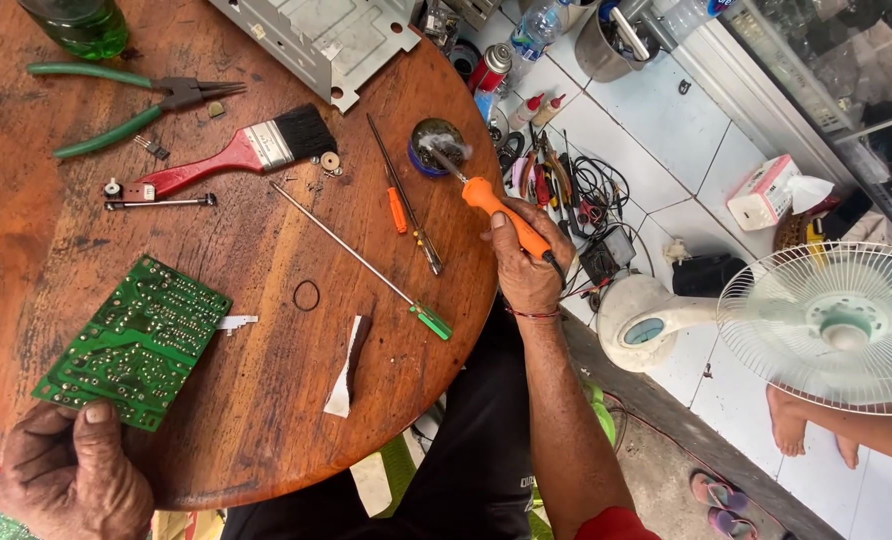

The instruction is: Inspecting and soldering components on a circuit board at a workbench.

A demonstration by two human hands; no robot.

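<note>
Left hand (71,480) gripping circuit board (136,342) at table (266,420) edge

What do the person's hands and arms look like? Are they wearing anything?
Both hands are bare, with no gloves. The right hand has a thin red string tied round its wrist, and up near the shoulder you can see the edge of a red sleeve. The forearm between is uncovered. The left hand looks smudged and dusty from work, with short nails. No watch or rings show.

small electronics repair spot | round wooden table (266,400) littered with pliers (126,100), screwdrivers (361,262), circuit board (136,342) | tiled floor (666,150) tool clutter
</note>
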